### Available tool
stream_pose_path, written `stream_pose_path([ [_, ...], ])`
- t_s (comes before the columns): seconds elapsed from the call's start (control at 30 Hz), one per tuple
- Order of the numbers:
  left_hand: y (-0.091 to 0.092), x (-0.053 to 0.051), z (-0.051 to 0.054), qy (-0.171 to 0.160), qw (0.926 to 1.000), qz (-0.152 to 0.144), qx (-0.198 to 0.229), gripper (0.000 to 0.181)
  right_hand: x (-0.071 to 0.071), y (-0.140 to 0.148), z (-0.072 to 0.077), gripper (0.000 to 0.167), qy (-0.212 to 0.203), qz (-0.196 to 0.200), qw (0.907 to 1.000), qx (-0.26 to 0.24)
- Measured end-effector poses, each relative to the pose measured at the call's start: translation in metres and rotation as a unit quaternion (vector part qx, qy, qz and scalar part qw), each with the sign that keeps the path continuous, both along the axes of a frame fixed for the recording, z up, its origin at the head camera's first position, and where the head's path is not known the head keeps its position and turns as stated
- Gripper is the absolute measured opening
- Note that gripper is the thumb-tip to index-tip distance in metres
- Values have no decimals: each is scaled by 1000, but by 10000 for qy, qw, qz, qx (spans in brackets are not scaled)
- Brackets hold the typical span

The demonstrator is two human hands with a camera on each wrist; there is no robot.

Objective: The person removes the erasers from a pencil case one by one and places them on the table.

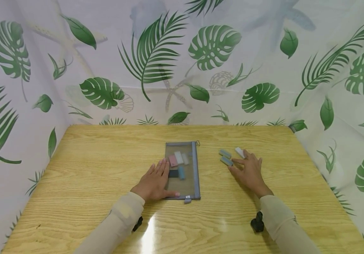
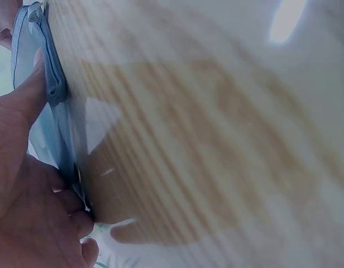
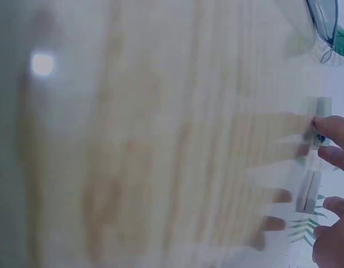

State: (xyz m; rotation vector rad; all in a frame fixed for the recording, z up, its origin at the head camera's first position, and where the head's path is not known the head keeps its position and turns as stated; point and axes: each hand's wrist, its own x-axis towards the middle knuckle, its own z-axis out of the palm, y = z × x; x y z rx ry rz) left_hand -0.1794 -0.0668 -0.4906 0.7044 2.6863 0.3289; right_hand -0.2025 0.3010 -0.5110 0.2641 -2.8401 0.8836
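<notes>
A grey mesh zip pouch (image 1: 182,188) lies flat on the table, with pink, white, dark and blue pieces showing through it. My left hand (image 1: 154,181) rests on its left side, fingers straight and thumb along the lower edge; the left wrist view shows the thumb against the pouch (image 2: 55,72). Right of the pouch lie two blue-grey blocks (image 1: 225,153) and a white block (image 1: 240,152). With fingers spread, my right hand (image 1: 248,173) touches the nearer blue-grey block (image 1: 226,161) with thumb and index finger area, other fingertips beside the white one.
The wooden table (image 1: 105,151) reaches to a white leaf-patterned cloth (image 1: 169,53) behind and at both sides. A black wrist device (image 1: 257,223) hangs under the right sleeve, and another (image 1: 137,224) is by the left sleeve.
</notes>
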Motion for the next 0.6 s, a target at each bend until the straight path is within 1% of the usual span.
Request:
stream_pose_path([
  [0.2, 0, -1, -2, -16, 10000, 16, -11, 116, -4, 0, 5, 42, 25, 1, 10000, 43],
  [0.33, -1, -2, -3, -11, 10000, 25, -14, 116, -8, -5, 9, 42, 196, -15, 9998, 93],
  [0.5, -1, -2, -3, -3, 10000, 21, -16, 115, -12, -14, 13, 40, 426, 70, 9991, -54],
  [0.6, 0, -1, -3, -4, 10000, 25, 13, 116, -14, -20, 14, 41, 435, 172, 9989, -86],
])
